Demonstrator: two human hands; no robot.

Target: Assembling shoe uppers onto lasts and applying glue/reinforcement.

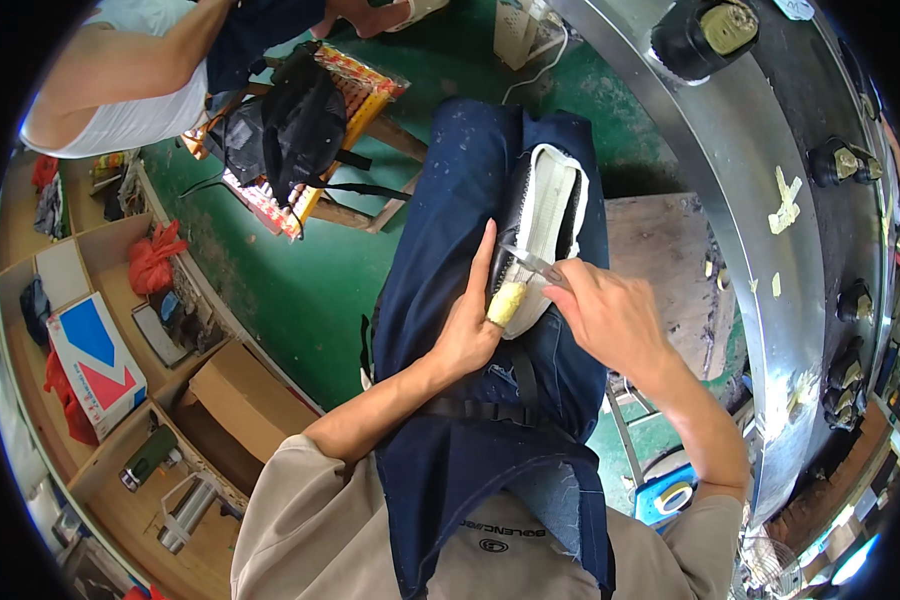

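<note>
A green-painted floor [300, 290] is seen below, and the work is carried on the person's lap, covered by a dark blue apron [450, 300]. To the left, wooden shelves [100, 300] are set with a red, white and blue box [90, 360], red bags and a brown carton. At the far left another person in a white top is seated beside a low wooden stool [360, 150] loaded with black bags. On the right a curved metal conveyor [760, 230] is ringed with dark shoes on lasts, and a worn wooden desk [670, 270] lies between it and the lap. A shoe [545, 230], sole up with its white bottom showing, is laid along the right thigh, its long axis running near to far and its yellowish end nearest the person. The left hand [470, 325] is pressed flat against the shoe's left side, its grip loosely wrapped about the near end. The right hand [605, 315] is clenched on a thin metal tool [530, 262], whose tip is laid across the sole. The view of the shoe's near end is partly blocked by both hands.
</note>
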